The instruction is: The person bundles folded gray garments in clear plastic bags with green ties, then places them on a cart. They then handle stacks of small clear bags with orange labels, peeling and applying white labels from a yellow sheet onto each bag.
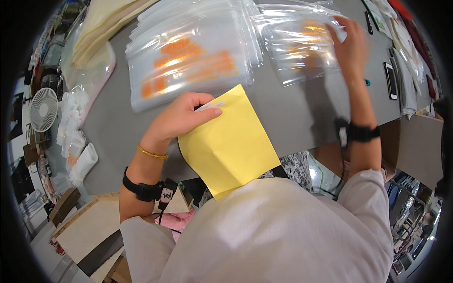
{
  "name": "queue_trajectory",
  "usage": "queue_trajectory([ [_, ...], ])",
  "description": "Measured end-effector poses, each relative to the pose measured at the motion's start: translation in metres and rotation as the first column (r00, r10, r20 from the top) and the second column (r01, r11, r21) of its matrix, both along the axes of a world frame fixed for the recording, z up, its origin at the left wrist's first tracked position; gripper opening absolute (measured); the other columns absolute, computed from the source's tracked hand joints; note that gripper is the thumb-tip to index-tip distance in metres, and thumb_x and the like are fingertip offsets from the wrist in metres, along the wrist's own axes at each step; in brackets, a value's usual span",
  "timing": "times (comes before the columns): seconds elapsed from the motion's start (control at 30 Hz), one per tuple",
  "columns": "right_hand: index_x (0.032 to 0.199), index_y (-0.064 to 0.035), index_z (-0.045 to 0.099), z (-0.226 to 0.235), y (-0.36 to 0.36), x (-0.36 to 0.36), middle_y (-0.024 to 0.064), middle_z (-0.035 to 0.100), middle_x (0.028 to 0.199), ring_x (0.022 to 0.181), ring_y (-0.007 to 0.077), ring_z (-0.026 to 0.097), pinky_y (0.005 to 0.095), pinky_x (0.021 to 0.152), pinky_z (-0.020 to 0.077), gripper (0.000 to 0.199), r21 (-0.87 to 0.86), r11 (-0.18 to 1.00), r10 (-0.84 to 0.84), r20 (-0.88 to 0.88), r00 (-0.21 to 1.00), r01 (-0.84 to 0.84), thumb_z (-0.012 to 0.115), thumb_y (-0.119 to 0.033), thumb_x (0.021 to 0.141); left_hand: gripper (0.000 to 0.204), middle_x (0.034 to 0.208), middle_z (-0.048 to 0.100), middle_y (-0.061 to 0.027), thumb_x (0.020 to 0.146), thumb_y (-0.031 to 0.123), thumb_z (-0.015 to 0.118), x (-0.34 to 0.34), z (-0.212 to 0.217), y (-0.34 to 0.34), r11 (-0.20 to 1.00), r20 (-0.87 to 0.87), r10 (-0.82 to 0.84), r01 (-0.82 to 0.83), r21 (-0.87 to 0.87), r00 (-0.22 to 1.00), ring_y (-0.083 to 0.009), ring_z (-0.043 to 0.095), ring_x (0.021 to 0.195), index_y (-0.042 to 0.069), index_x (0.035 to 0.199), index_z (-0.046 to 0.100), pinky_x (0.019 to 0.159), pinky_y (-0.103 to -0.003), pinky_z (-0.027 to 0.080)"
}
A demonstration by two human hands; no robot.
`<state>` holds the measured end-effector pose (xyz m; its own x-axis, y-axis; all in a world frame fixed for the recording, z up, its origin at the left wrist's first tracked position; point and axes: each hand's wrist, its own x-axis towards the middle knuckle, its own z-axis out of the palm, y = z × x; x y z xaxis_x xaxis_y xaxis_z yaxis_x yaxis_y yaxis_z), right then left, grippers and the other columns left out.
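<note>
The lower corner of the flat yellow paper envelope is hidden behind the person's pale shirt. The left hand pinches its top edge over the grey table. The right hand, fingers spread, presses a clear plastic bag with orange print.

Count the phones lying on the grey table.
2. One white phone lies near the table's right edge, beside the right hand's wrist. One dark phone lies farther back, above it. Others may hide under the papers.

A yellow envelope lies before clear orange-printed bags (stacked); a dark-screened phone sits right.
</note>
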<state>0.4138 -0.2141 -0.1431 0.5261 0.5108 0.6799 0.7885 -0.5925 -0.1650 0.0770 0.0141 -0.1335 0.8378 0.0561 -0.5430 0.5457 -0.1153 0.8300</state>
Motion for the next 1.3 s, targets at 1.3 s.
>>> queue_trajectory([
  [1.3, 0.079, -0.0045, 0.073, -0.064, 0.070, -0.132, 0.0057, 0.068, 0.099, 0.098, 0.0300, 0.059, 0.0410, 0.086, 0.0495, 0.015, 0.187, 0.886, 0.426, -0.688, 0.588, -0.424, 0.076, -0.017, 0.086, 0.013, 0.130, 0.060, -0.0157, 0.089, 0.008, 0.067, 0.028, -0.027, -0.021, 0.523, 0.375, -0.548, -0.044, 0.851, 0.748, -0.0354, 0.057, 0.121, -0.003, 0.094, 0.062, 0.097, -0.045, 0.051],
])
